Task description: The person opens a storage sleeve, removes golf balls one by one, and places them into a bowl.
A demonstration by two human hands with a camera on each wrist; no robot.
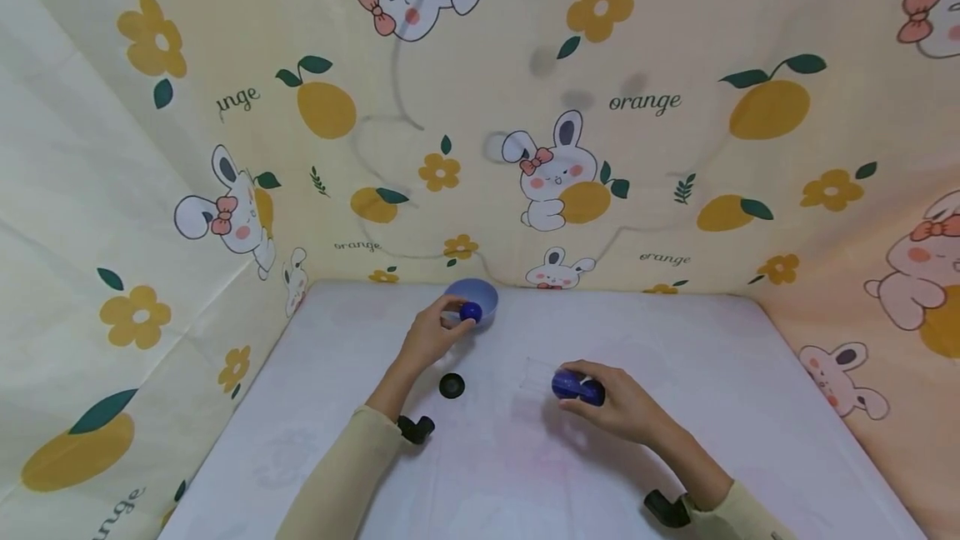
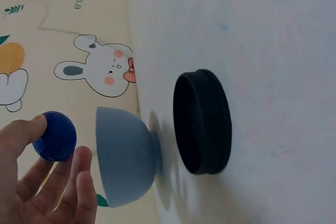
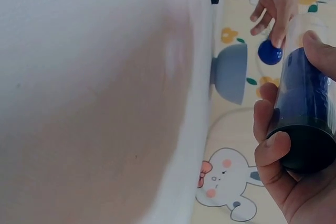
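Note:
My left hand [image 1: 429, 338] pinches a small dark blue ball [image 1: 471, 312] between thumb and fingers, close to the light blue bowl [image 1: 489, 297] at the back of the table. The left wrist view shows the ball [image 2: 56, 136] off to the side of the bowl's open mouth, apart from its rim. A clear plastic tube [image 1: 536, 375] lies tilted in my right hand [image 1: 626, 402], which grips it round the side. Dark blue balls [image 1: 577, 387] fill part of this tube. Its black closed end [image 3: 304, 150] faces the right wrist camera.
A round black cap [image 1: 452, 386] lies on the white-covered table [image 1: 480, 473], nearer to me than the bowl. Behind the bowl rises a cloth [image 1: 465, 90] printed with rabbits and oranges. More printed cloth stands along both sides.

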